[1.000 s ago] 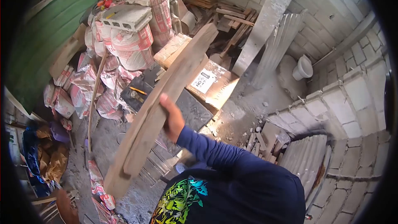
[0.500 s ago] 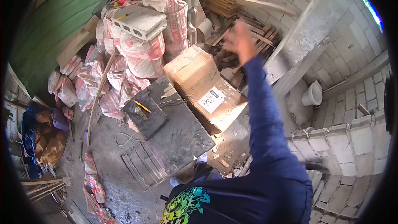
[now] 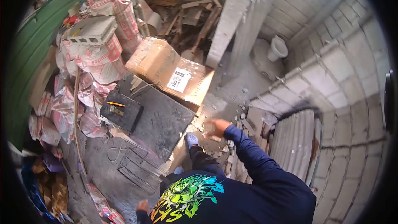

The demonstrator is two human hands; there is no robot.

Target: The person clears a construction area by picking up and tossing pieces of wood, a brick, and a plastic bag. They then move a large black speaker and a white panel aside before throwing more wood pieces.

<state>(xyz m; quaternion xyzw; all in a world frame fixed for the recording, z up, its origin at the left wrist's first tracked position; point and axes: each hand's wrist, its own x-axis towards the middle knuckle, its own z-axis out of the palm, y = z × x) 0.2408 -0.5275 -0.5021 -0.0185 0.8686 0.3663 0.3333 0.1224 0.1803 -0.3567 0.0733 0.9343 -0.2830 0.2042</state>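
Note:
My right hand (image 3: 217,128) hangs over the rubble near the dark board's corner, fingers loosely apart, with nothing visible in it. At the lower left, my left hand (image 3: 142,206) shows only in part beside my shirt; its fingers are too small to read. A large dark board (image 3: 166,116) lies in front of me. On it rests a smaller black slab (image 3: 128,118) carrying a yellow-orange pencil (image 3: 116,104) and a small watch-like item (image 3: 115,110). Against the board's far side sits a cardboard box (image 3: 151,58) with a white label (image 3: 179,79).
Stacked red-and-white sacks (image 3: 99,60) stand at the left, topped by a hollow concrete block (image 3: 93,31). A long wooden strip (image 3: 76,116) leans there. Broken rubble (image 3: 226,153) and corrugated sheets (image 3: 294,141) lie at the right, near a low block wall (image 3: 306,83) and a white toilet bowl (image 3: 277,49).
My right arm has come down from its raised reach toward the wood pile to beside the board. The view has swung right, and my left hand now shows.

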